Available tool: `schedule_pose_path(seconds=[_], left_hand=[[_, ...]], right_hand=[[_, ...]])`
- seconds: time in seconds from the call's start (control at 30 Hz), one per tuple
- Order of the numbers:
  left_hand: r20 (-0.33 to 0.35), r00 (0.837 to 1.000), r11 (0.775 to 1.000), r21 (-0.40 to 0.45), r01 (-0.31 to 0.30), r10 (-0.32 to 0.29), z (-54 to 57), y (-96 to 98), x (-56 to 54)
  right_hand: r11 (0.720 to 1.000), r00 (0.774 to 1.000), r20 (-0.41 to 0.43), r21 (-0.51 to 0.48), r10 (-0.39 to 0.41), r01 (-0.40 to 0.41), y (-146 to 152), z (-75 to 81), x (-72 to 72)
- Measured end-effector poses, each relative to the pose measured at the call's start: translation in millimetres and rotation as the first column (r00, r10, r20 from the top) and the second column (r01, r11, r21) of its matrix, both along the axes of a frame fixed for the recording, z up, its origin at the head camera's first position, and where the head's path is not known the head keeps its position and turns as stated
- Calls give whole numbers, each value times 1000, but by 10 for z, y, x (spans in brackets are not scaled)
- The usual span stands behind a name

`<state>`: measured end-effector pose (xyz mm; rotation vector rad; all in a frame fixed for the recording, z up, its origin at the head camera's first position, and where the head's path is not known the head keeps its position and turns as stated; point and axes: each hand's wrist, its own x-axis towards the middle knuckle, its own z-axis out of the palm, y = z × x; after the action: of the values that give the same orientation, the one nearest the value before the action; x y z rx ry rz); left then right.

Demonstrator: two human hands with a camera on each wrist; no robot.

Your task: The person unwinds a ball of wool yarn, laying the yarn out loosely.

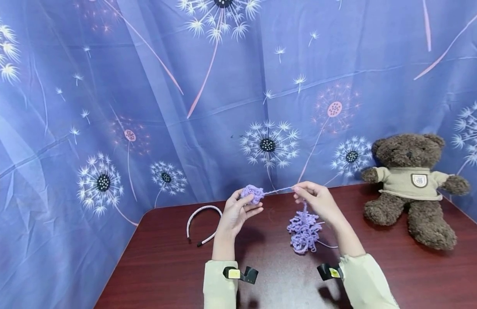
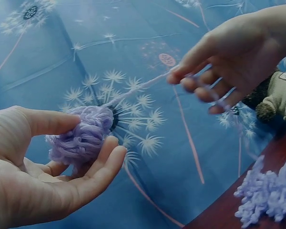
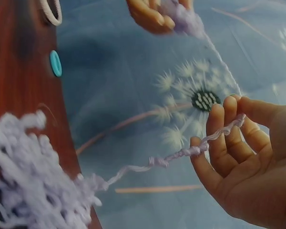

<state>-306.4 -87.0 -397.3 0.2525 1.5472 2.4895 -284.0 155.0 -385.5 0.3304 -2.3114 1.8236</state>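
My left hand (image 1: 235,216) holds a small ball of lilac yarn (image 2: 83,133) between thumb and fingers, raised over the back of the table. A strand of yarn (image 1: 277,190) runs taut from the ball to my right hand (image 1: 317,199), whose thumb and index finger pinch it. From there the strand, crinkled and lightly knotted in the right wrist view, passes across my other fingers. It drops to a loose, curly heap of the same yarn (image 1: 304,231) below the right hand.
A white headband (image 1: 189,221) with dark tips lies left of my left hand. At the back right sits a brown teddy bear (image 1: 410,184) in a beige top. A turquoise ring (image 3: 56,63) shows near the table edge. Behind the table (image 1: 161,257) hangs a blue dandelion-print curtain (image 1: 223,141).
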Motion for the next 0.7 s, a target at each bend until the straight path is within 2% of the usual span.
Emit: schedule_pose_path(seconds=[0.3,0.43,0.57,0.7], left_hand=[[-23,1000,1000,26,-12,13,-10,-168,-15],[-1,999,999,19,-37,37,-12,-218,-16],[9,999,999,4,-50,50,-4,-250,-13],[-8,1000,1000,10,-19,19,9,-264,-8]], right_hand=[[990,997,16,-120,-74,75,365,-12,-1],[979,994,29,-170,-107,110,511,-33,6],[954,993,29,-273,-118,122,628,-57,11],[923,993,31,-367,-115,118,718,-74,16]])
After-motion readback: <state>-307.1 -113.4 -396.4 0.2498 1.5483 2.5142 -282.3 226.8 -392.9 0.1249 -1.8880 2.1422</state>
